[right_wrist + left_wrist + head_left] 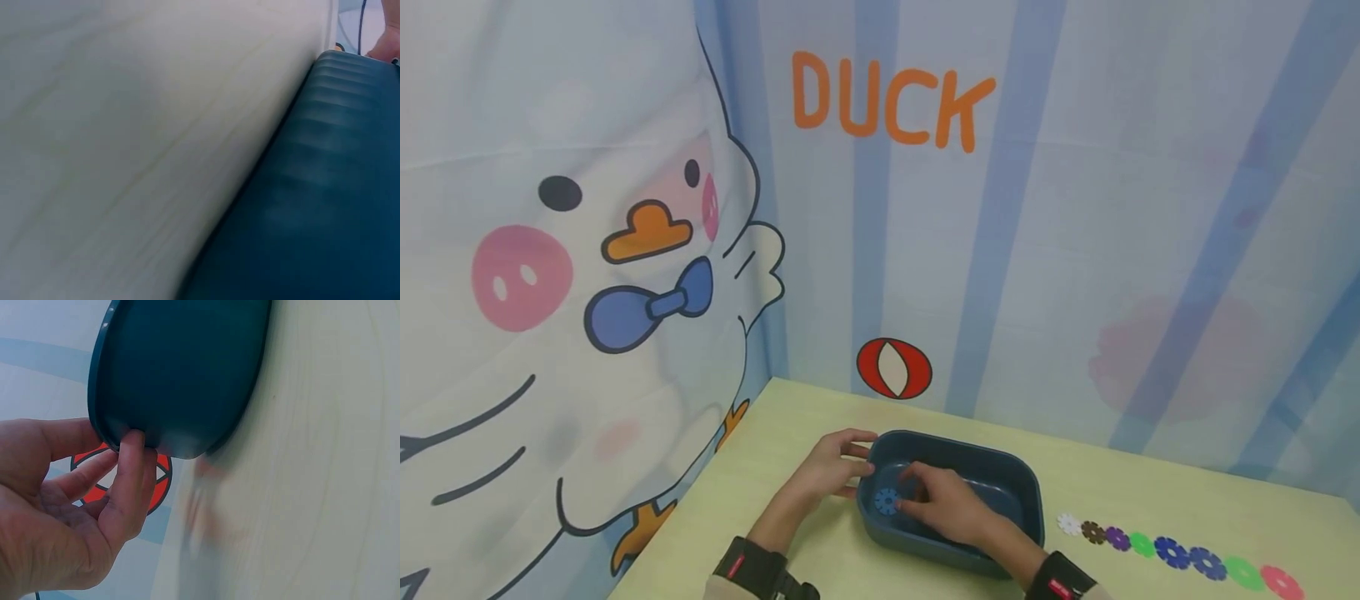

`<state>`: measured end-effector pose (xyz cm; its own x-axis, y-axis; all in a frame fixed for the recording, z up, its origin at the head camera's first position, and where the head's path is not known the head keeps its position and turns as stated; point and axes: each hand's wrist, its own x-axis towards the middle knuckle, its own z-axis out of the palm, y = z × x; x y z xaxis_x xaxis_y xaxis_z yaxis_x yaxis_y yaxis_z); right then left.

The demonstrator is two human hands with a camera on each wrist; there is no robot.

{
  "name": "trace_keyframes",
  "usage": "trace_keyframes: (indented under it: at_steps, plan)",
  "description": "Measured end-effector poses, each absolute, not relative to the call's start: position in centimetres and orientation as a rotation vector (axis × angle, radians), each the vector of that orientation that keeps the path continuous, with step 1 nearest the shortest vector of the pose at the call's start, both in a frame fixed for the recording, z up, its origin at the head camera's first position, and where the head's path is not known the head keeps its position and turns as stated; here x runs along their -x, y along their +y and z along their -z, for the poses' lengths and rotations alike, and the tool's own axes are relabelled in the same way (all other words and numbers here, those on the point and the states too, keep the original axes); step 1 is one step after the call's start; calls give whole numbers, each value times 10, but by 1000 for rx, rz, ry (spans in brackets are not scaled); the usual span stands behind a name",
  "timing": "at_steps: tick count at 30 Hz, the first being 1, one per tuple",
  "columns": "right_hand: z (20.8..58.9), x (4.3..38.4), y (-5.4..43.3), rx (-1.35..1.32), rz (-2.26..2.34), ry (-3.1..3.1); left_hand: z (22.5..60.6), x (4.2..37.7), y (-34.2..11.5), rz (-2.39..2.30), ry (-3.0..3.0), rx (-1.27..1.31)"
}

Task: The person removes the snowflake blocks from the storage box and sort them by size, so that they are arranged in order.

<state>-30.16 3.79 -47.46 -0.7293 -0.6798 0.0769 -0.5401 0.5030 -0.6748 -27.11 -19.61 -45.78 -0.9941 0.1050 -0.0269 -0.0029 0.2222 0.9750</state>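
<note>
A dark blue-green plastic basin [955, 546] sits on the table. At its left end my left hand [831, 467] grips the rim, and the left wrist view shows fingers [131, 456] against the end wall. My right hand [951, 504] reaches over the near side into the basin, with thumb and forefinger parted. A blue notched flower-shaped disc [887, 501] is in the basin's left part, right beside the right thumb tip. In the right wrist view the basin's outer wall [312, 187] hides the right hand.
Right of the basin, several notched discs lie in a slanting row, from a white disc [1069, 524] to a pink disc [1281, 582]. The pale yellow table [700, 542] meets a printed cloth backdrop [1075, 250] at the back and left.
</note>
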Motion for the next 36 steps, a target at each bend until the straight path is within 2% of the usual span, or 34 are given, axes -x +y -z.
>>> trace_keyframes:
  at_steps: [5,16,26,36]
  plan:
    - [482,305,37,1137,967,2580,459,271,-197,-1908,2373,-106]
    - [473,301,27,1163,837,2638,458,273,-200,-1905,2378,-83]
    - [490,312,27,1203,780,2668,463,274,-200,-1902,2381,-93]
    - [475,302,15,1213,642,2737,459,273,-199,-1911,2345,-102]
